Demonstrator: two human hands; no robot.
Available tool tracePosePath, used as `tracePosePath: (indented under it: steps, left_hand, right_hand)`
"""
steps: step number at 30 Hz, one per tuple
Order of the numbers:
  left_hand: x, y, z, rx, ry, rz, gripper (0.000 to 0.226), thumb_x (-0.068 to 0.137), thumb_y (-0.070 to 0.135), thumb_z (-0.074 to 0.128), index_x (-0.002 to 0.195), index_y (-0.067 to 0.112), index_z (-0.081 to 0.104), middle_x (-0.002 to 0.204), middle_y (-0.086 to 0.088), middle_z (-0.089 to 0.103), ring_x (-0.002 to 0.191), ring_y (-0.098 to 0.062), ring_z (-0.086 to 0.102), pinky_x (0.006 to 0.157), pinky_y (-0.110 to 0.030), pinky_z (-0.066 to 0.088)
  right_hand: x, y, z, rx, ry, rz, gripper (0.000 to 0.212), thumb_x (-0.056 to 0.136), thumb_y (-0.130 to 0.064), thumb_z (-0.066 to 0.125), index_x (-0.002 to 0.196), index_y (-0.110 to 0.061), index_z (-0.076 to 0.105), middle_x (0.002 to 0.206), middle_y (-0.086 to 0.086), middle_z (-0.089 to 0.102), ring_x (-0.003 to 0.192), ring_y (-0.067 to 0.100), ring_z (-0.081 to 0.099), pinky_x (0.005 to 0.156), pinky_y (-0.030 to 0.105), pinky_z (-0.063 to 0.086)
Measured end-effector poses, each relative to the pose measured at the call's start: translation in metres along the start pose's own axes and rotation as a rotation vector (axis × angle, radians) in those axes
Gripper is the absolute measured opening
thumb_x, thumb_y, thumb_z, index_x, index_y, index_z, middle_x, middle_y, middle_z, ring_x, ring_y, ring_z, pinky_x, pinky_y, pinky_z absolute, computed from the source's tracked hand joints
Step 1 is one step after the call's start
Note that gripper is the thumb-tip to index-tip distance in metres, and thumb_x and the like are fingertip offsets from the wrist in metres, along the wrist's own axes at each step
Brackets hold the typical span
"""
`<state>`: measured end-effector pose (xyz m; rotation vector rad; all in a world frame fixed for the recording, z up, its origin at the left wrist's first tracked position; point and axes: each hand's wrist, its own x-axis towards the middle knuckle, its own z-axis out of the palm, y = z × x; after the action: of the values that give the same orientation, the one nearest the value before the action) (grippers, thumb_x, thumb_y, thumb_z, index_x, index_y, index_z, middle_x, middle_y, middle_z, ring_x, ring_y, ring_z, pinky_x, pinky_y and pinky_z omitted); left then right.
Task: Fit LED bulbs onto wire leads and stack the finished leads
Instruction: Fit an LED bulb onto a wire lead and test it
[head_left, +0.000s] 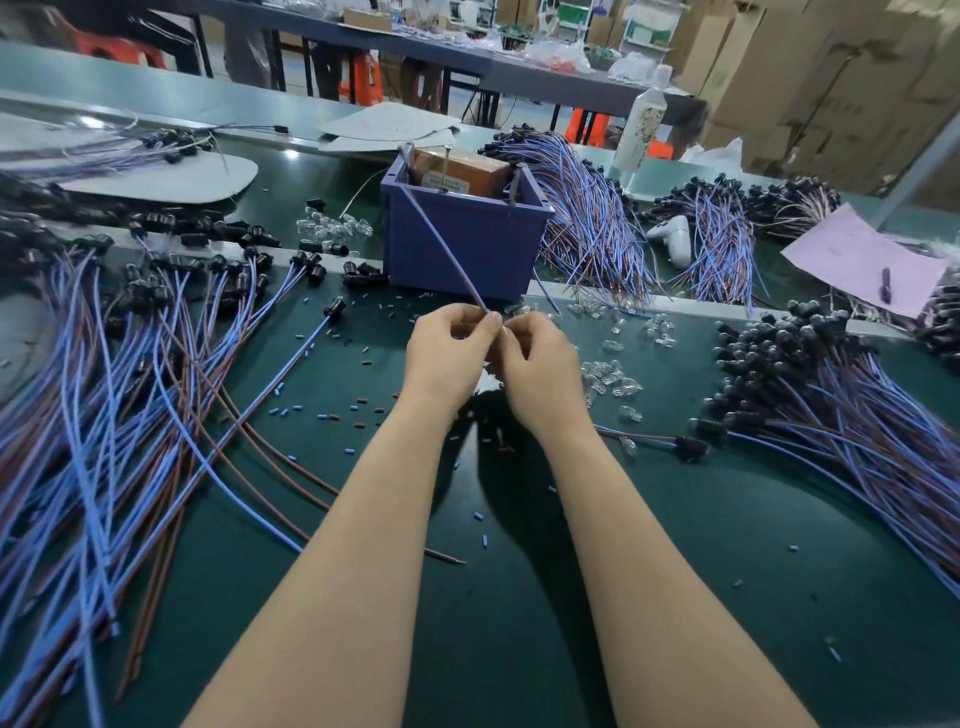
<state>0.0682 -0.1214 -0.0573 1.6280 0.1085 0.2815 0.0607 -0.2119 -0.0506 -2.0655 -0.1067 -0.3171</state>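
Head view: the wire lead (447, 249) lies on a slanted line in front of the purple bin (467, 244). Its long axis goes from the fingertips, just before the bin's front wall, up and to the left across this wall, to the bin's left top corner. The far end points away from the person and the near end points toward the person. The lead is thin, almost straight and light blue-violet. Its near end is hidden inside the fingers, so I cannot tell if a socket or a bulb is on it. The left hand (447, 358) and the right hand (540, 374) are raised above the table (675, 545), before the bin, with their fingertips touching. The grip of the left hand is a pinch of thumb and forefinger on the lead's near end, and the other fingers are curled. The grip of the right hand pinches the same end from the other side, knuckles up. Both forearms come straight from the near edge toward the bin. Clear loose bulbs (610, 376) lie right of the hands, before the bin's right corner. A pile of leads with bulbs (831, 410) lies far right of the bin, and a pile of long leads (104, 389) lies left of it.
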Motion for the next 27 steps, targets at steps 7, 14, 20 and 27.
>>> tracePosePath:
  steps: [7, 14, 20, 27]
  left_hand:
    - [0.001, -0.001, 0.003, -0.027, 0.036, -0.021, 0.021, 0.097, 0.015, 0.049, 0.078, 0.018, 0.057, 0.07, 0.004, 0.066, 0.049, 0.005, 0.056, 0.056, -0.015, 0.042]
    - [-0.002, 0.0, 0.001, 0.118, 0.053, 0.084, 0.015, 0.098, 0.017, 0.047, 0.09, 0.013, 0.06, 0.067, 0.008, 0.062, 0.062, -0.006, 0.055, 0.075, -0.027, 0.048]
    - [-0.001, 0.0, 0.001, 0.112, 0.043, 0.076, 0.014, 0.098, 0.016, 0.047, 0.094, 0.013, 0.06, 0.067, 0.007, 0.062, 0.068, -0.013, 0.057, 0.079, -0.032, 0.05]
    - [0.001, 0.002, 0.003, 0.067, 0.059, 0.057, 0.015, 0.098, 0.015, 0.046, 0.097, 0.013, 0.061, 0.066, 0.006, 0.061, 0.07, -0.016, 0.057, 0.083, -0.036, 0.051]
  right_hand:
    - [0.007, 0.004, -0.004, 0.209, 0.215, 0.17, 0.006, 0.098, -0.01, 0.041, 0.095, -0.013, 0.045, 0.082, 0.004, 0.063, 0.087, 0.027, 0.063, 0.087, 0.05, 0.049]
    - [0.002, 0.0, -0.007, 0.054, 0.194, 0.117, 0.036, 0.097, -0.009, 0.039, 0.132, -0.016, 0.049, 0.1, 0.012, 0.068, 0.091, 0.026, 0.061, 0.09, 0.041, 0.047]
    - [0.001, -0.002, -0.007, 0.024, 0.136, 0.124, 0.038, 0.095, -0.007, 0.04, 0.128, -0.016, 0.055, 0.109, 0.014, 0.068, 0.1, 0.028, 0.061, 0.094, 0.043, 0.046]
    - [-0.001, -0.004, -0.006, 0.044, 0.148, 0.106, 0.038, 0.09, -0.006, 0.043, 0.121, -0.018, 0.06, 0.101, 0.011, 0.07, 0.093, 0.026, 0.063, 0.092, 0.041, 0.048]
